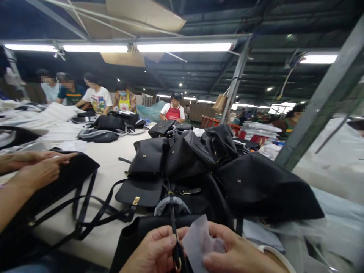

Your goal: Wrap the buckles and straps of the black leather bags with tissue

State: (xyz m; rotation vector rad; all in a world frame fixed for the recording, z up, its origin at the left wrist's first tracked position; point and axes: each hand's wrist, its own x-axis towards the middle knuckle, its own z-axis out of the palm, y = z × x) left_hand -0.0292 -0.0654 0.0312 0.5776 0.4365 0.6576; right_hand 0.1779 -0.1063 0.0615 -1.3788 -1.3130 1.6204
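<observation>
At the bottom middle, my left hand [159, 246] pinches a thin black strap [173, 220] with a gold-coloured metal end. Beside it, my right hand [230, 246] grips a piece of thin white translucent paper [198, 239], with the thumb pressed on it. Both hands are just over a black bag [142, 227] close to me. A handle wrapped in grey paper [170, 204] arches behind the strap. The bag's open flap [139, 191], with a gold-coloured clasp, lies to the left.
Several black bags [184, 155] are heaped ahead on the pale table [119, 151]. At left, a co-worker's hands [42, 167] rest on another black bag [74, 170] with long straps. A metal post [321, 94] slants up at right, near clear plastic [335, 163]. Other people stand farther back.
</observation>
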